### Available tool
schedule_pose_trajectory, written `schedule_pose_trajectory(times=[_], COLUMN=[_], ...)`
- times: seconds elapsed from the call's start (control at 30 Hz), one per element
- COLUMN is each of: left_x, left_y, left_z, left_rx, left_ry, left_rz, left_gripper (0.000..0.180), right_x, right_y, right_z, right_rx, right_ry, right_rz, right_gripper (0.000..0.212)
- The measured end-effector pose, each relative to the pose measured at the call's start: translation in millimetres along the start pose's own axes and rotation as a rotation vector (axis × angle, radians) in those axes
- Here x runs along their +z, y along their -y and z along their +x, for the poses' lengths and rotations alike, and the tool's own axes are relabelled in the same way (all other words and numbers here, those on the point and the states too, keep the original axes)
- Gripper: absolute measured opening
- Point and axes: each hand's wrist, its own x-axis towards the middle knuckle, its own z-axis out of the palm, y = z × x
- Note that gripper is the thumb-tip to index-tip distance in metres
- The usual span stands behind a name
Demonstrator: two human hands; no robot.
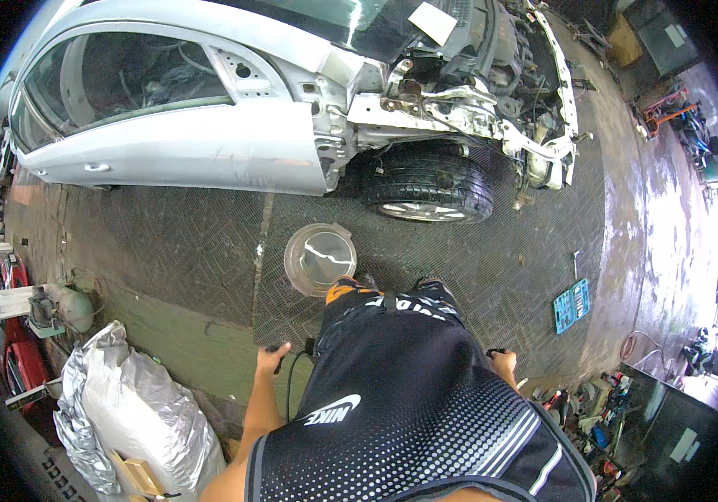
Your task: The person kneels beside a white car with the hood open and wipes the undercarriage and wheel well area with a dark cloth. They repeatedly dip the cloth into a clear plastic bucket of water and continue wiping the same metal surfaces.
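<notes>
My left hand [270,361] is beside my left hip, its fingers curled round a small black thing whose kind I cannot make out. A black cable [293,381] hangs close by it, along my shirt. On my other side, my right hand [504,365] is also closed, with a short dark piece showing at its fingers. In front of my feet stands a round, greyish bucket [290,261], with bright reflections inside it. Farther off is a silver car [183,151], its front fender and bumper off. Its front wheel [430,186] sits beyond the bucket.
An open blue tool case [571,306] lies on the patterned floor [208,243] to my right. Mixed tools and parts [602,418] crowd the lower right. A bulky silver cover [141,402] stands at the lower left, near a compressor tank [74,308]. A hose [642,343] lies far right.
</notes>
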Motion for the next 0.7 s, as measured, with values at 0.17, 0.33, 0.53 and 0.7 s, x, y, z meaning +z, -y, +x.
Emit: schedule_pose_trajectory(times=[0.17,0.33,0.53,0.7], left_x=[-5.5,13.6,55.9,83.0], left_y=[29.0,-20.7,-61.7,-24.1], left_z=[-27.2,-17.3,-43.7,-68.8], left_rx=[-0.182,0.003,0.166,0.071], left_ry=[-0.175,-0.270,-0.319,-0.220], left_rz=[0.028,-0.150,-0.314,-0.401], left_gripper=[0.062,0.041,0.024,0.035], right_x=[3.4,-14.4,-33.5,-27.8], right_y=[57.2,207.7,341.5,358.2], right_z=[19.7,43.5,11.7,20.1], right_rx=[-0.355,-0.672,-0.879,-0.926], right_ry=[-0.106,-0.048,0.059,0.134], right_rz=[-0.263,-0.128,0.029,-0.002], right_gripper=[0.035,0.025,0.023,0.022])
